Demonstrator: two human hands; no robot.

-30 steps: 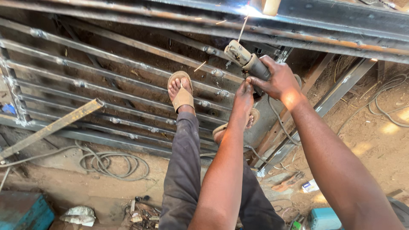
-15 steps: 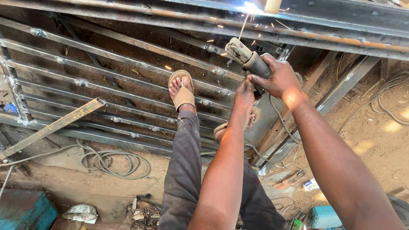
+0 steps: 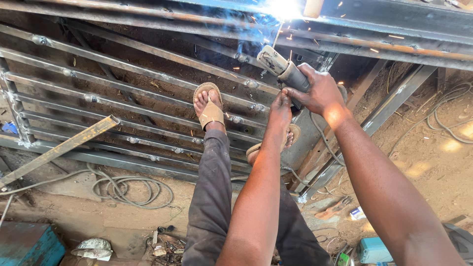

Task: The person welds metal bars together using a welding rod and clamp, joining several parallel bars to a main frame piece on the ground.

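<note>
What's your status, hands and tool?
Right hand grips grey welding electrode holder; left hand steadies beneath it. Arc sparking on dark steel beam. Nothing blocking.

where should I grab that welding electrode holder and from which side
Judging by its pose, grip the electrode holder on its dark handle, from the cable end nearest you, as the right hand does. Its metal head points up at the sparking weld. Left hand sits below.

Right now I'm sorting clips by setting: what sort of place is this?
Probably an open-air metal fabrication yard: a welding arc flares on a steel bar gate frame, the right hand grips an electrode holder, and cables coil on bare dirt.
</note>
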